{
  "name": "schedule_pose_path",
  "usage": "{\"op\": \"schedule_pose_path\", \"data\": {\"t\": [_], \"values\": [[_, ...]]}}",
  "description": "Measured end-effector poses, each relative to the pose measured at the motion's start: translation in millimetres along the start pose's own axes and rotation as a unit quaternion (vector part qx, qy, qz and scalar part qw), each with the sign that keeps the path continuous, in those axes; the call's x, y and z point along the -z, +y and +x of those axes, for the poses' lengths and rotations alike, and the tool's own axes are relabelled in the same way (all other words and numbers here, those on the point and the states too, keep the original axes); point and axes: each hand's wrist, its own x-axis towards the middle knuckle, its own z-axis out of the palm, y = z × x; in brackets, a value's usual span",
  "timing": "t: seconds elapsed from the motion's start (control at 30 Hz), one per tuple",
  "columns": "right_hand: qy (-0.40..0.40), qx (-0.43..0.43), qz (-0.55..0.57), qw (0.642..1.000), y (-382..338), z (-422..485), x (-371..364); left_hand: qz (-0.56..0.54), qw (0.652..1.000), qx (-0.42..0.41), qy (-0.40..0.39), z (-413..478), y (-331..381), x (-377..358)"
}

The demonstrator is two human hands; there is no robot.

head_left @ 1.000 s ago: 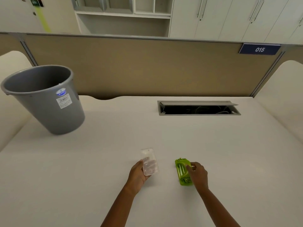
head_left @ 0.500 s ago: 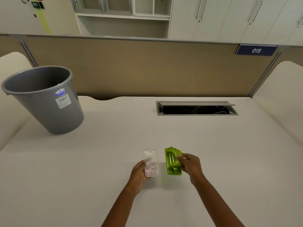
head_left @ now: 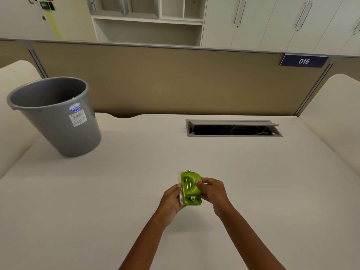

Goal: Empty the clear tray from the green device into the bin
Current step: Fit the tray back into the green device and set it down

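Observation:
The green device is held above the desk's near middle, its underside with two metal rods facing me. My right hand grips its right side. The clear tray is pressed against the device's left side, and only a thin clear edge of it shows. My left hand holds the tray from the left and below. The grey bin stands upright on the desk at the far left, well away from both hands; its inside is mostly hidden.
A cable hatch with its lid raised is set into the white desk at the back right. A tan partition with a blue "015" sign closes off the desk's far edge.
My right hand lifted the green device and carried it left to the clear tray in my left hand. The two now sit pressed together between both hands.

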Motion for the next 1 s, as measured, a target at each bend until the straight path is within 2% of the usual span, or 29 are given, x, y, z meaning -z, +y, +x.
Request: {"op": "schedule_pose_path", "data": {"t": [0.5, 0.7, 0.77, 0.87, 1.0], "values": [[-0.012, 0.009, 0.021, 1.000, 1.2, -5.3, -6.3, -0.010, 1.000, -0.006, -0.024, -5.5, -1.9, 1.1], [-0.057, 0.008, -0.001, 0.998, -5.8, -5.5, -5.1, 0.002, 1.000, -0.006, -0.028, -3.8, -1.5, 2.4], [-0.040, 0.026, -0.042, 0.998, -7.5, -3.6, -2.3, 0.005, 1.000, -0.007, -0.026, -3.3, -2.0, 2.9], [0.028, 0.070, -0.099, 0.992, -6.6, 3.2, 2.4, 0.011, 1.000, 0.003, -0.029, -4.0, -2.9, 3.6], [-0.010, 0.023, -0.048, 0.999, -7.6, 7.8, 3.2, 0.031, 0.998, 0.017, -0.053, -5.4, -2.7, 3.4]]}}
